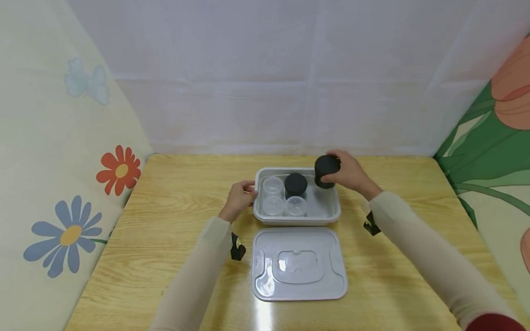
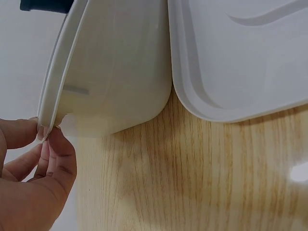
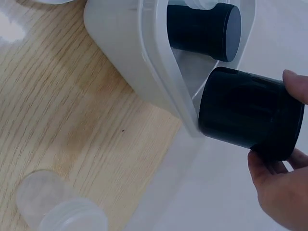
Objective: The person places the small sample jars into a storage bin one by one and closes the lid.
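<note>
A white rectangular plastic container (image 1: 313,219) stands on the table. My left hand (image 1: 239,199) pinches its left rim (image 2: 57,82) between thumb and fingers. Over the container's right end, my right hand (image 1: 350,175) grips a black lidded jar (image 1: 325,171) by its top edge. In the right wrist view the held jar (image 3: 245,113) is tilted and overlaps the container's rim. Inside stand a second black jar (image 1: 295,184) and several clear jars (image 1: 272,185), grouped at the left and middle. The container's right part shows a bare floor.
The container's pale lid (image 1: 300,288) lies flat in front of it on the wooden table (image 1: 174,230). A clear jar (image 3: 72,214) is on the table by the right wrist, mostly hidden in the head view. A white cloth (image 1: 253,106) hangs behind.
</note>
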The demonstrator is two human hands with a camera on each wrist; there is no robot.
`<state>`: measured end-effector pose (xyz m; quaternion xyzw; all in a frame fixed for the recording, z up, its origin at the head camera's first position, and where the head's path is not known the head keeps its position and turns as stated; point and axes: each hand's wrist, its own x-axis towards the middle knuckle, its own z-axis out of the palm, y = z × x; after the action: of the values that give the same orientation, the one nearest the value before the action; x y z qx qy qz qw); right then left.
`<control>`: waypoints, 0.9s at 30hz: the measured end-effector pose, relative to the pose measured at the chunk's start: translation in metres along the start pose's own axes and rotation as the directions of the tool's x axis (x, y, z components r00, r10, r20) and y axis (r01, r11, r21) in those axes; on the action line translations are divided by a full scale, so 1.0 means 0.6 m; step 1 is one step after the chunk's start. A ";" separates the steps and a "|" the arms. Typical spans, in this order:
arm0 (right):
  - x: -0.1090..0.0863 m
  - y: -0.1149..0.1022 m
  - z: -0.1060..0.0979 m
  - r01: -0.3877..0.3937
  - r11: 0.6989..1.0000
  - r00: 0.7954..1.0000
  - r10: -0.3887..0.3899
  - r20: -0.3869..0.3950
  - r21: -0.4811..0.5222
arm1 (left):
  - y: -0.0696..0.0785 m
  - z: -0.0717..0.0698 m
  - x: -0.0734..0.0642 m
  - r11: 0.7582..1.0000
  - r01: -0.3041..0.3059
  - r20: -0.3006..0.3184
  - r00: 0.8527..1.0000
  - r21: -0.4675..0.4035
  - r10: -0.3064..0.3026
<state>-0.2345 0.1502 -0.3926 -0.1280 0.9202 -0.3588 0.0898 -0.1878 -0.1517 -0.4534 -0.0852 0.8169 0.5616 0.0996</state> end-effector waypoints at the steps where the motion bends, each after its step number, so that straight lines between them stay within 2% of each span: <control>1: 0.001 -0.001 0.002 0.003 1.000 1.000 -0.003 -0.002 0.003 | 0.000 0.000 0.000 1.000 0.002 -0.001 1.000 0.000 -0.002; 13: 0.004 0.006 0.028 0.004 0.999 1.000 -0.004 0.010 0.035 | -0.004 0.001 0.004 1.000 -0.008 -0.015 1.000 -0.016 0.007; 20: 0.004 0.019 0.041 -0.031 0.998 0.999 0.030 0.015 0.060 | -0.007 0.002 0.006 1.000 -0.008 -0.014 1.000 -0.013 0.008; 27: 0.008 0.027 0.052 -0.036 0.998 0.999 0.036 0.006 0.045 | -0.009 0.001 0.007 1.000 -0.011 -0.019 1.000 -0.018 0.011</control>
<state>-0.2337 0.1405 -0.4267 -0.1103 0.9138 -0.3775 0.1014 -0.1905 -0.1530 -0.4594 -0.0867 0.8132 0.5687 0.0882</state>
